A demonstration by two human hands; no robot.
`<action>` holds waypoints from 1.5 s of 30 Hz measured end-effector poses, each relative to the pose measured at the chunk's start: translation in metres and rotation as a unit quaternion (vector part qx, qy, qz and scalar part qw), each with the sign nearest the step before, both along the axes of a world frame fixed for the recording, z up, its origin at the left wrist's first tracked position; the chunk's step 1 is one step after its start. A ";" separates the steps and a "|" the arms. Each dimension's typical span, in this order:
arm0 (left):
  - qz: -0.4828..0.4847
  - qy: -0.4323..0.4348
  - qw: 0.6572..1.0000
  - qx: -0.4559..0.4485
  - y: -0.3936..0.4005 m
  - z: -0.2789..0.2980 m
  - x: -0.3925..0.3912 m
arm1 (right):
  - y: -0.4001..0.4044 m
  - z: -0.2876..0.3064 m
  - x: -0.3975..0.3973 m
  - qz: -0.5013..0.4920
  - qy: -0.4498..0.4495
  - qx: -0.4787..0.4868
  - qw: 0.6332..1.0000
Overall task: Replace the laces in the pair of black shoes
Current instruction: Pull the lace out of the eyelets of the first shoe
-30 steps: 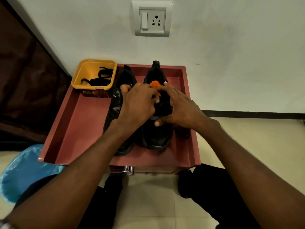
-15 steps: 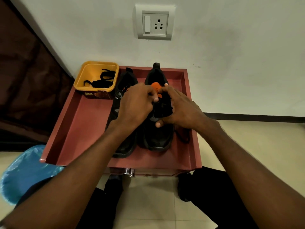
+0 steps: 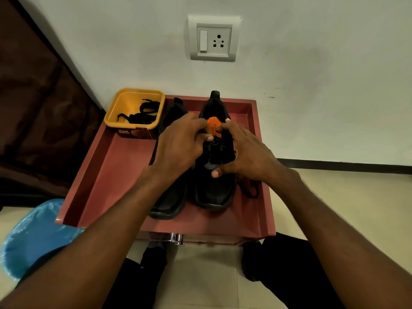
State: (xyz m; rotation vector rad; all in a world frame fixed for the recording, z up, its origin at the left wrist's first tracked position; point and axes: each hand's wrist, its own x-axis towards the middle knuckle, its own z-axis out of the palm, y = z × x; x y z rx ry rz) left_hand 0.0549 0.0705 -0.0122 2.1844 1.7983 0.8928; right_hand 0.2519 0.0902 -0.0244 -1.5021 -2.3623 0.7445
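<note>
where hands (image 3: 181, 146) meet, black shoe (image 3: 215, 188) shows orange tongue.

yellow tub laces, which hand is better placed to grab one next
Left. The left hand works on the side of the right shoe nearer the yellow tub, where the spare laces lie. The right hand would have to cross both shoes.
</note>
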 end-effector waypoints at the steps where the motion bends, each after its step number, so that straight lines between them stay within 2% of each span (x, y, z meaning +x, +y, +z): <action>1: -0.019 -0.121 0.992 0.003 0.001 0.005 0.000 | 0.000 0.001 0.000 -0.001 0.004 0.000 1.000; 2: -0.031 -0.276 0.961 -0.013 0.002 0.014 0.000 | 0.000 0.001 0.000 -0.003 0.007 -0.001 1.000; 3: -0.038 -0.427 0.903 -0.036 0.001 0.024 0.000 | 0.000 0.002 0.000 -0.007 0.008 -0.002 1.000; 4: -0.039 -0.536 0.841 -0.064 -0.001 0.032 0.001 | 0.000 0.002 0.001 -0.008 0.009 -0.004 1.000; 5: -0.029 -0.582 0.808 -0.083 -0.001 0.035 0.001 | 0.000 0.003 0.000 -0.008 0.010 -0.004 1.000; 6: -0.007 -0.566 0.819 -0.093 0.000 0.034 0.001 | -0.001 0.003 0.001 -0.007 0.010 -0.004 1.000; 7: 0.014 -0.498 0.863 -0.089 0.002 0.029 0.000 | -0.001 0.003 0.001 -0.006 0.011 -0.004 1.000; 9: 0.025 -0.264 0.962 -0.067 0.004 0.012 -0.005 | 0.000 0.003 0.000 -0.003 0.010 -0.004 1.000; 10: 0.014 -0.151 0.986 -0.065 0.003 0.004 -0.005 | 0.000 0.002 0.000 -0.003 0.009 -0.005 1.000; 12: 0.000 0.002 0.997 -0.075 0.000 -0.005 -0.003 | 0.000 0.001 -0.001 -0.004 0.011 -0.009 1.000; 14: 0.023 0.057 0.996 -0.066 -0.001 -0.006 -0.003 | -0.001 0.001 0.000 -0.004 0.016 -0.011 1.000; 16: 0.047 0.037 0.998 -0.031 0.000 -0.002 -0.005 | 0.000 0.001 0.000 -0.005 0.018 -0.012 1.000; 17: 0.043 -0.048 0.998 -0.011 0.002 0.001 -0.006 | 0.000 0.002 0.000 -0.006 0.021 -0.012 1.000; 18: 0.025 -0.177 0.984 -0.002 0.004 0.008 -0.008 | 0.000 0.002 0.000 -0.008 0.025 -0.012 1.000; 19: -0.008 -0.324 0.946 -0.011 0.004 0.017 -0.009 | 0.000 0.003 0.001 -0.010 0.029 -0.011 0.999; 20: -0.042 -0.451 0.891 -0.033 0.003 0.027 -0.009 | 0.000 0.003 0.001 -0.012 0.031 -0.010 0.999; 21: -0.075 -0.532 0.841 -0.057 0.002 0.034 -0.009 | 0.000 0.003 0.001 -0.014 0.031 -0.010 0.999; 22: -0.096 -0.545 0.830 -0.070 0.002 0.038 -0.009 | 0.000 0.003 0.001 -0.016 0.030 -0.010 0.999; 23: -0.103 -0.496 0.859 -0.072 0.002 0.037 -0.009 | 0.000 0.002 0.000 -0.017 0.029 -0.009 0.999; 25: -0.093 -0.306 0.945 -0.063 0.003 0.021 -0.006 | 0.000 0.001 -0.001 -0.014 0.029 -0.006 0.999; 27: -0.068 -0.164 0.982 -0.071 0.001 0.000 -0.001 | 0.002 0.000 -0.002 -0.006 0.032 -0.001 0.999; 29: -0.067 -0.076 0.993 -0.058 0.001 -0.013 0.004 | 0.002 -0.001 -0.001 -0.004 0.039 0.002 0.999; 32: -0.036 -0.033 0.998 -0.028 0.002 -0.018 0.008 | 0.001 -0.001 0.000 -0.004 0.048 0.001 0.999; 35: -0.010 0.018 0.999 -0.035 0.001 -0.022 0.011 | 0.001 -0.002 0.000 -0.002 0.052 -0.001 0.999; 39: 0.017 0.030 0.999 -0.032 0.002 -0.021 0.015 | 0.001 -0.001 0.000 -0.002 0.050 -0.005 0.999; 41: 0.035 -0.034 0.998 -0.034 0.004 -0.021 0.017 | 0.002 -0.002 0.000 -0.001 0.048 -0.004 0.999; 43: 0.063 -0.150 0.986 -0.043 0.005 -0.019 0.020 | 0.001 -0.002 -0.001 0.001 0.046 0.001 0.999; 45: 0.092 -0.205 0.973 -0.054 0.005 -0.018 0.023 | 0.001 -0.001 -0.002 -0.002 0.046 0.002 0.999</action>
